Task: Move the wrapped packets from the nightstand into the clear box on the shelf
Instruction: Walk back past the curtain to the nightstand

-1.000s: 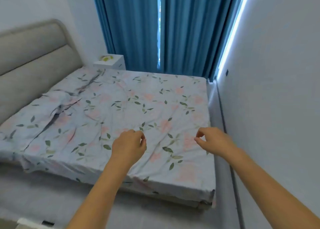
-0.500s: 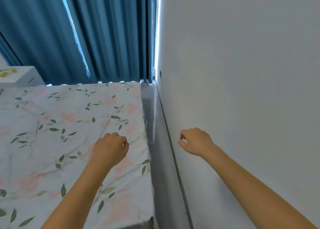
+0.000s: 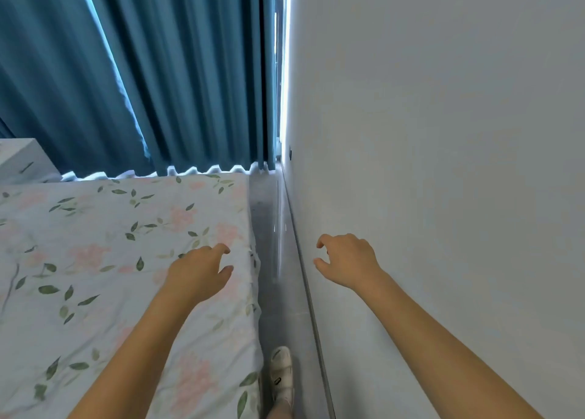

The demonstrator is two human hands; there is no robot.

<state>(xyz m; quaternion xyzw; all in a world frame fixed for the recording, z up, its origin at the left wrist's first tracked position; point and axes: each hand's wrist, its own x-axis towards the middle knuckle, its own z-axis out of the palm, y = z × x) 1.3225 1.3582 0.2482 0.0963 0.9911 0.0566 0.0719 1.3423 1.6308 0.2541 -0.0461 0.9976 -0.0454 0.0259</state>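
Observation:
The white nightstand [image 3: 19,159] shows only as a corner at the far left edge, beyond the bed; its top and any packets on it are out of view. No clear box or shelf is visible. My left hand [image 3: 198,271] hovers over the bed's right edge, fingers loosely curled, holding nothing. My right hand [image 3: 345,260] hangs in front of the white wall, fingers loosely curled and empty.
A bed with a floral sheet [image 3: 95,260] fills the lower left. Blue curtains [image 3: 158,70] hang behind it. A narrow grey floor strip [image 3: 275,260] runs between bed and white wall [image 3: 443,165]. A foot in a white sandal [image 3: 280,374] stands on that strip.
The view has swung right and moved forward along the bed's side; the nightstand slid to the left edge. Both hands loosened slightly, and a foot has come into view.

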